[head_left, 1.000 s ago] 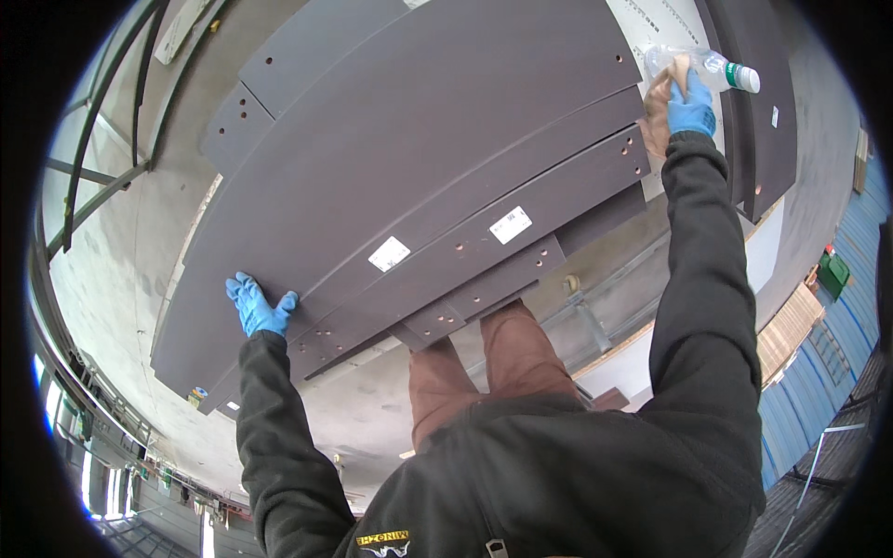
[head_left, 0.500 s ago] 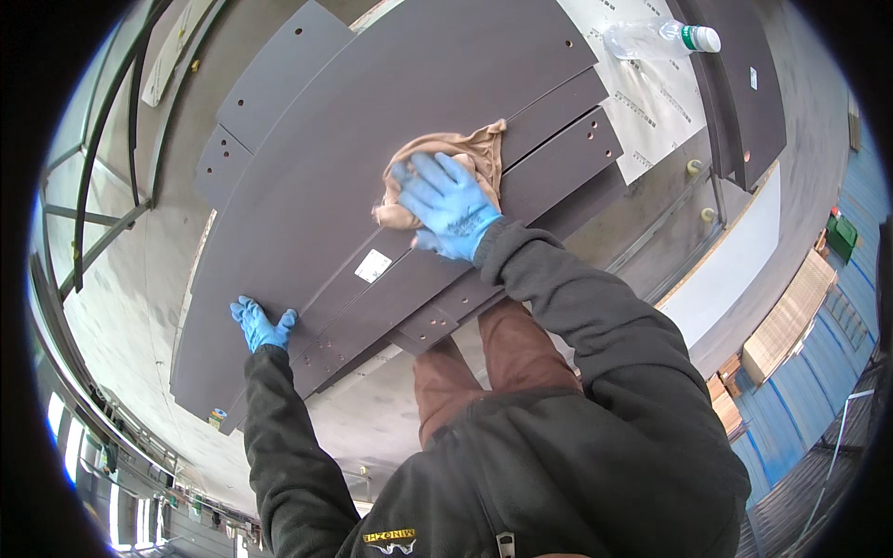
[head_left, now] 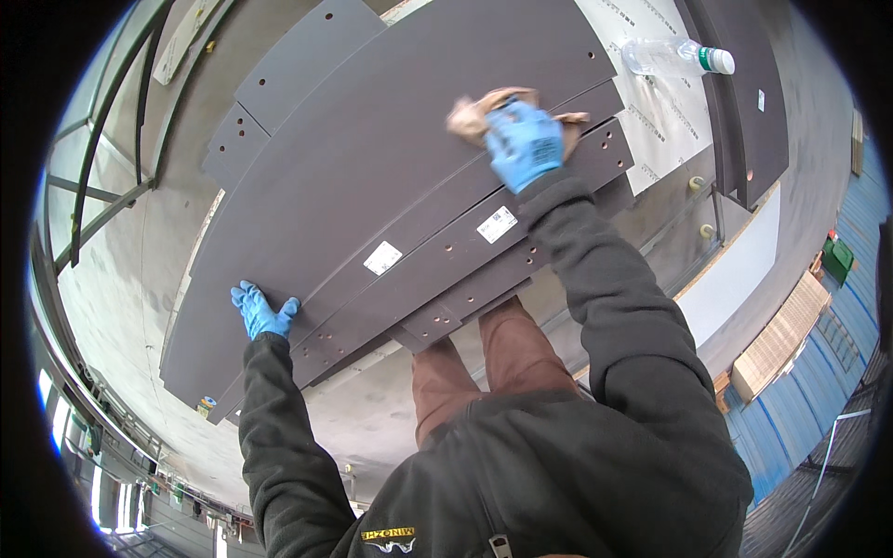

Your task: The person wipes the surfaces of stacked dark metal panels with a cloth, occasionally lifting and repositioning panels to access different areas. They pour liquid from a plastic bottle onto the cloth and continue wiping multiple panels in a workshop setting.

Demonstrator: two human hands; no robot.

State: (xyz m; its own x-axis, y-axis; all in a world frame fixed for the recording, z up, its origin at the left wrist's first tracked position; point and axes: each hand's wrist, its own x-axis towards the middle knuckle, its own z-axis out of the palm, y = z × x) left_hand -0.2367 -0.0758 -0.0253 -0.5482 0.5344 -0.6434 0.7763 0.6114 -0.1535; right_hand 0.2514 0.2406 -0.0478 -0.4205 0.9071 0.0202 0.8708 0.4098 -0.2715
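Note:
Dark grey-brown flat panels (head_left: 372, 139) with drilled holes lie in front of me, overlapping in a stack. My right hand (head_left: 526, 144), in a blue glove, holds a tan cloth (head_left: 476, 116) against the top panel, right of its middle. The cloth bunches out on both sides of the fingers and looks blurred at its left end. On the left part of the panel rests my left hand (head_left: 263, 312), also gloved in blue, fingers spread and holding nothing. Two white labels, one left (head_left: 382, 258) and one right (head_left: 497, 224), are stuck on the narrow strips nearer me.
A clear plastic bottle (head_left: 665, 58) with a white cap lies on pale printed sheeting at the far right. Beyond it are more dark panels (head_left: 749, 102). A small can-like item (head_left: 206, 405) sits by the panel's left end. Metal framing (head_left: 112, 223) stands at left.
My right hand has slid the cloth rightward and away from me over the panel, uncovering the second label. My left hand stays nearly where it was.

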